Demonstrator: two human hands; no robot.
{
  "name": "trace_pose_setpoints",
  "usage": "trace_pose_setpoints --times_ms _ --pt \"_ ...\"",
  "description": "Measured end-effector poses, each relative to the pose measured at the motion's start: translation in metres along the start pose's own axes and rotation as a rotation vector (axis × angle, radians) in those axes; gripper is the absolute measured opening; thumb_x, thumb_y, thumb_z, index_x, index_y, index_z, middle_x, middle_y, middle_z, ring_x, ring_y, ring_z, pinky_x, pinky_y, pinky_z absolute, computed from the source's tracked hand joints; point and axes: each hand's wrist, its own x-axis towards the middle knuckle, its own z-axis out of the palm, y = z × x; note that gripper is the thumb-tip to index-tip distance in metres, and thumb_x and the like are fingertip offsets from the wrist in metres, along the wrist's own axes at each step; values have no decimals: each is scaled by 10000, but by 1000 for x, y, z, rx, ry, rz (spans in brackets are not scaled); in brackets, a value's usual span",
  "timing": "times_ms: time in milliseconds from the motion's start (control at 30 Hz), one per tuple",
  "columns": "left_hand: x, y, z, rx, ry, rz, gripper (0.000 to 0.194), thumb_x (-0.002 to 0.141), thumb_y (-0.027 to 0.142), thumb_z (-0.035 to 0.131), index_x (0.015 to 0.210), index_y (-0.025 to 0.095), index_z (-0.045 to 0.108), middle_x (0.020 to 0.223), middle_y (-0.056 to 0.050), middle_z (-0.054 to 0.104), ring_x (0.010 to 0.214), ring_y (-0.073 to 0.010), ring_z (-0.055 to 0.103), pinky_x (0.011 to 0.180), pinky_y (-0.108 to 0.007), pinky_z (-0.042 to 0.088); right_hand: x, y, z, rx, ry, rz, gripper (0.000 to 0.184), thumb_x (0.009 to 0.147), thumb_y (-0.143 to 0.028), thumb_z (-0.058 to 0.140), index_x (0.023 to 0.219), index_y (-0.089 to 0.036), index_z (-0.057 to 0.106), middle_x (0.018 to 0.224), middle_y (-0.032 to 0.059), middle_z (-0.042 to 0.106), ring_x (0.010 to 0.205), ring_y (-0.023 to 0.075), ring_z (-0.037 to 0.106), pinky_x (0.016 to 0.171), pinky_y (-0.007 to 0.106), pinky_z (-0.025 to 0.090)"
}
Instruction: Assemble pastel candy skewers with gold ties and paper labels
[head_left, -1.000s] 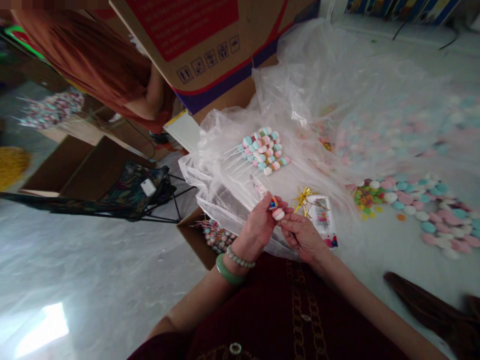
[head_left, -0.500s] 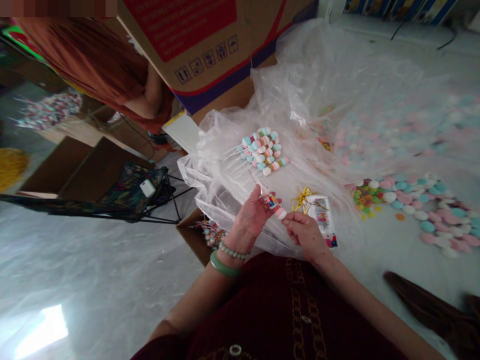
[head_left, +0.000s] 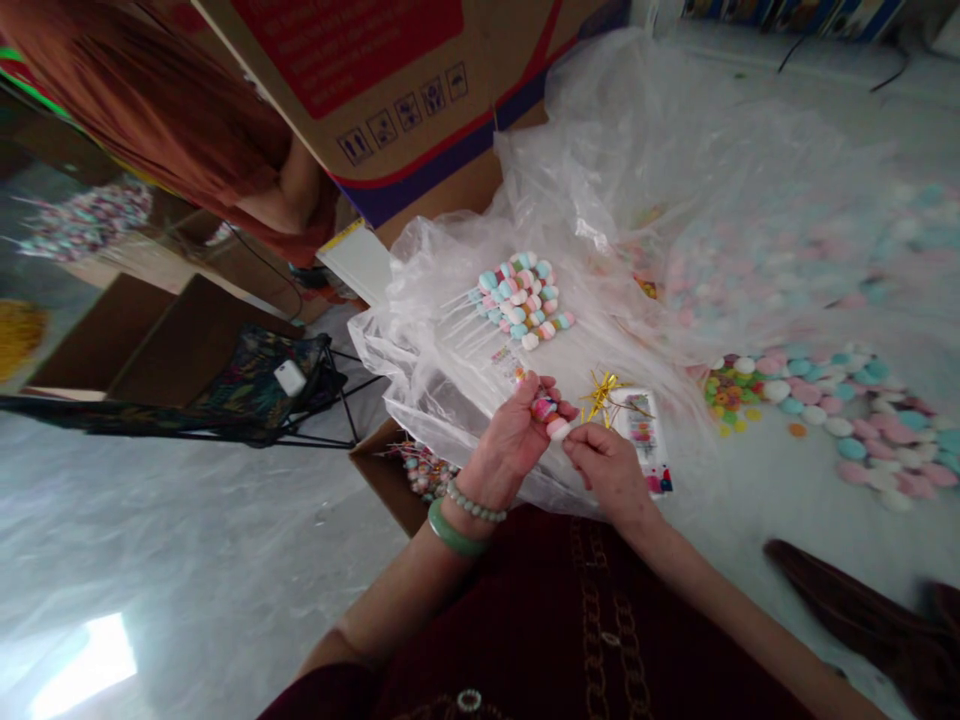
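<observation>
My left hand [head_left: 521,432], with a bead bracelet and a green bangle at the wrist, is closed around a marshmallow skewer [head_left: 557,428] that seems to sit in a clear printed wrapper. Pink and white pieces show at its lower end. There, my right hand [head_left: 606,462] pinches the tip beside the white marshmallow; its fingertips hide what exactly they grip. Beyond my hands, a pile of marshmallow skewers [head_left: 525,295] lies on clear plastic sheeting, sticks pointing left. Gold twist ties [head_left: 602,392] and a stack of printed clear bags [head_left: 643,435] lie just past my right hand.
Loose marshmallows [head_left: 885,430] and small gummy candies [head_left: 731,395] spread over the table at right. An open carton [head_left: 379,470] below left holds finished-looking skewers. A large cardboard box [head_left: 420,130] stands behind. A person in an orange-brown top [head_left: 217,130] is at upper left, beyond a folding chair [head_left: 255,385].
My left fingers have curled more tightly around the skewer, and printed clear film now shows beyond them. My right hand keeps its pinch at the white end. The view has shifted slightly.
</observation>
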Motion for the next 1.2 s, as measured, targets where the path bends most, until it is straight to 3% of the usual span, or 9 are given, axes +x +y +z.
trace_pose_setpoints --times_ms 100,200,367,600,800,900,1067,1200 --pt "1 7 -4 -15 -11 -9 283 846 423 545 841 143 580 685 -24 595 630 -152 617 745 -350 509 1 1 -5 354 -169 274 184 713 -369 583 696 -185 587 477 -70 444 364 66 313 368 221 176" --pt "1 10 -5 2 -14 -2 279 834 422 566 891 149 588 723 -31 616 658 -159 629 749 -352 508 -1 0 -6 510 -269 348 179 673 -339 627 701 -163 605 451 -74 441 338 51 304 344 212 124" --pt "1 6 -3 -1 54 82 199 826 343 594 821 144 582 663 -7 592 623 -141 613 734 -333 506 -3 -3 1 539 -146 311 150 615 -278 665 614 -179 551 413 -88 417 353 44 291 358 196 152" --pt "1 -2 1 43 117 186 179 817 317 603 782 144 573 656 2 579 613 -121 595 768 -334 501 2 8 4 222 7 187 163 646 -300 609 564 -196 513 452 -78 388 421 74 296 421 224 193" --pt "1 -6 1 27 100 151 247 842 375 559 774 138 571 658 -8 583 674 -166 645 752 -325 496 2 10 -1 -491 141 -73 177 750 -255 513 581 -202 509 600 -23 505 601 131 436 554 258 254" --pt "4 -3 -3 -9 115 113 270 842 404 552 781 141 567 694 -26 604 742 -208 664 730 -334 494 -1 9 -3 -699 179 -121 174 781 -235 483 615 -200 522 648 -10 531 620 134 441 562 264 236" --pt "1 -7 0 61 135 143 281 851 405 537 802 132 578 701 -40 612 708 -189 658 720 -323 489 -4 4 2 -703 160 -138 176 783 -228 481 615 -199 524 634 -13 544 618 132 453 569 265 240" --pt "-1 -14 4 111 119 155 305 861 422 513 786 133 573 621 -16 576 605 -154 627 711 -316 494 1 3 7 -426 105 -95 162 737 -248 519 583 -201 503 589 -35 508 588 123 445 568 254 272"
